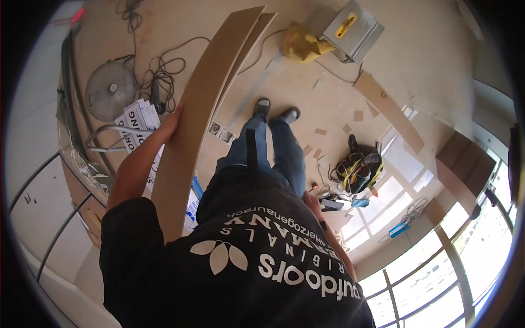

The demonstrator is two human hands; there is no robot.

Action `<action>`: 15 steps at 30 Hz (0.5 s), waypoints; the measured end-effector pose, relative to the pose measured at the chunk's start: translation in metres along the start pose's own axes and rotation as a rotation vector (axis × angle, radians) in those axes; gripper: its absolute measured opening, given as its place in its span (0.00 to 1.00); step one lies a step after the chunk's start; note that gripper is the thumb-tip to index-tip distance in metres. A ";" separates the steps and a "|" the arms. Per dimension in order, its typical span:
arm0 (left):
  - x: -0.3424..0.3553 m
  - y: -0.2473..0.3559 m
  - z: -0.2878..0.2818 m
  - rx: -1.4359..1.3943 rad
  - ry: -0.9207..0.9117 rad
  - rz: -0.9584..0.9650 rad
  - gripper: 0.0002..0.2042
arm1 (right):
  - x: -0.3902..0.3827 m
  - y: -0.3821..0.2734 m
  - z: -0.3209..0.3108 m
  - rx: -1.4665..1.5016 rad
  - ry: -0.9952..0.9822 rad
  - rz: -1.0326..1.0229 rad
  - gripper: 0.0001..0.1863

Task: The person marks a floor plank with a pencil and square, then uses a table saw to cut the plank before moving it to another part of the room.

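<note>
Far L: round grey disc [109, 98] on the floor [180, 22]. Next, white sheets [136, 121] w/ bold dark caps, partly behind the L forearm [134, 164]. L hand [172, 121]: fingers gripping the L edge of two long brown boards [210, 82], layered, slanting up along the person's L side. Mid: person's black shirt [180, 279], several lines of white lettering, upside down in view, plus white leaf-shaped emblem [220, 257]. Beyond the shoes [262, 106], yellow bag [303, 44] next to grey boxy machine [363, 41] w/ yellow insert. R hand [313, 203] by R hip, partly hidden; can't tell if fingers are spread or together. Farther R: black/yellow tool bag [361, 169], loose plank [388, 112], blue item [399, 229] w/ coiled cable.
</note>
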State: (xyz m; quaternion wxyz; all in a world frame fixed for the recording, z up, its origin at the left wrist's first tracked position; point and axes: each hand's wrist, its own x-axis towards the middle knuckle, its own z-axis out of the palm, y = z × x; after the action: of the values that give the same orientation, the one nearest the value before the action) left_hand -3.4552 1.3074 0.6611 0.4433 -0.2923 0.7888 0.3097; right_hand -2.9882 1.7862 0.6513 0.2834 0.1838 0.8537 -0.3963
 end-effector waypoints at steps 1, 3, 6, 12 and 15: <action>0.035 -0.001 -0.009 0.139 0.117 -0.001 0.48 | -0.009 0.026 -0.009 0.241 -0.091 0.142 0.20; 0.047 0.061 0.007 0.005 0.021 0.160 0.48 | 0.006 -0.016 -0.065 0.569 -0.189 0.275 0.22; 0.093 0.112 0.022 0.089 0.123 0.082 0.47 | 0.053 -0.014 -0.099 0.709 -0.393 0.316 0.22; 0.272 0.152 0.077 0.309 0.353 -0.029 0.46 | 0.207 0.068 -0.099 0.444 -0.649 0.093 0.18; 0.362 0.181 0.113 0.233 0.271 -0.041 0.47 | 0.366 0.110 -0.109 -0.169 -0.548 0.063 0.14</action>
State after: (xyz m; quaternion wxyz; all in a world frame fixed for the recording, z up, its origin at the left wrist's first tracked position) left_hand -3.6881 1.4398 0.3371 0.3700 -0.2939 0.8658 0.1647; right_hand -3.2481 1.9724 0.4150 0.5300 0.0721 0.7691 -0.3498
